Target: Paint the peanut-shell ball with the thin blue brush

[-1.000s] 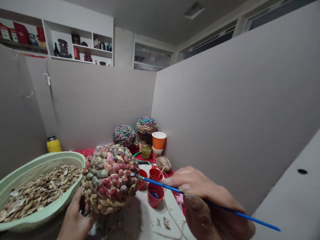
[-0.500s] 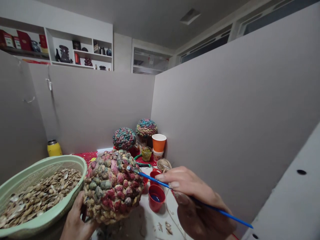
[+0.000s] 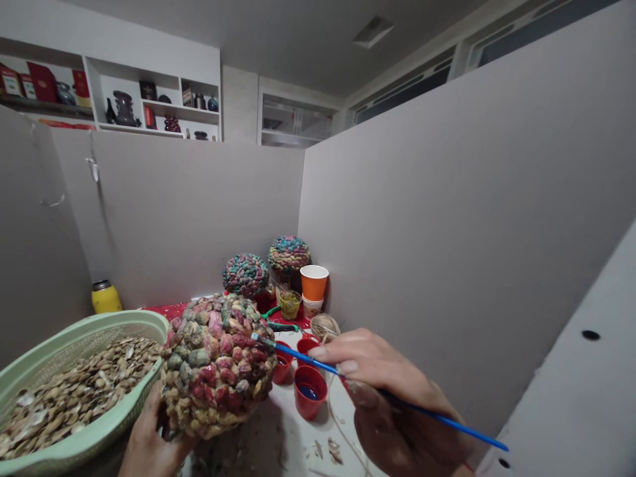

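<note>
Pinching a slim blue paintbrush (image 3: pixel 298 354) between thumb and fingers, the right hand (image 3: pixel 397 397) sits nearest at the lower right. The brush's long axis slants across the view, its handle end low and to the right, its tip pointing left and away, slightly raised, against the upper right side of a knobbly ball (image 3: pixel 218 371). The left hand (image 3: pixel 156 430) grips this ball from below at its left side, thumb upward, other fingers mostly hidden. The ball is roughly round, with no clear long axis; pink, red and grey-green lumps cover its upper part, plain tan ones its underside. To its left, a pale green basket (image 3: pixel 99 426) holds brown shells (image 3: pixel 89 391). Just right of the ball stands a red cup (image 3: pixel 311 401) of dark liquid, with two more red cups behind. Farther back are a coil of twine (image 3: pixel 325 326), an orange paper cup (image 3: pixel 314 285) and two multicoloured balls (image 3: pixel 245 274) near the grey partition (image 3: pixel 199 192).
</note>
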The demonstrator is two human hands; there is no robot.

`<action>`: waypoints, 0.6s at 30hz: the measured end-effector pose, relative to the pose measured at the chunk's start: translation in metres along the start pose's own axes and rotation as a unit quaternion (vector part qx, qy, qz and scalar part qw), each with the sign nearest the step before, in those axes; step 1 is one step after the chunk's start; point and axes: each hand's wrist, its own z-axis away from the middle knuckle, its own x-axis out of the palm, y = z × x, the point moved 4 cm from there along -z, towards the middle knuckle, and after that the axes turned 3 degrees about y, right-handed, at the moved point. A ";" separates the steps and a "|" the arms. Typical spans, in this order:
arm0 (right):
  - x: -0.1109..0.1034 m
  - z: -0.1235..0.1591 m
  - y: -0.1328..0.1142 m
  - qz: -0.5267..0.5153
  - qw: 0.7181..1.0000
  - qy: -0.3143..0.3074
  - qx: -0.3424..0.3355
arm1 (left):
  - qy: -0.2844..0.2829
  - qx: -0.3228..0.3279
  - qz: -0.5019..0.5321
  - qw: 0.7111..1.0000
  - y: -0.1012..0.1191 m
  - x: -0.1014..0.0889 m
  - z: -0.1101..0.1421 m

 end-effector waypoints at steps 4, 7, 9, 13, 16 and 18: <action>0.006 -0.002 0.003 0.002 1.000 -0.012 -0.009 | -0.010 -0.001 -0.009 1.000 -0.009 0.000 0.003; 0.008 -0.007 0.001 0.009 1.000 -0.017 0.000 | -0.018 -0.009 -0.006 1.000 -0.015 0.002 0.004; 0.006 -0.010 -0.001 0.012 1.000 -0.007 0.012 | -0.013 -0.014 -0.001 1.000 -0.016 0.002 0.004; 0.000 -0.013 -0.004 0.013 0.999 0.008 0.040 | -0.001 -0.033 0.011 0.999 -0.015 0.002 0.003; -0.002 -0.011 -0.004 0.017 0.999 0.012 0.036 | 0.002 -0.064 0.025 0.998 -0.010 0.001 0.003; -0.003 -0.007 -0.004 0.027 0.999 0.030 0.026 | 0.011 -0.089 0.054 0.995 -0.006 0.002 0.005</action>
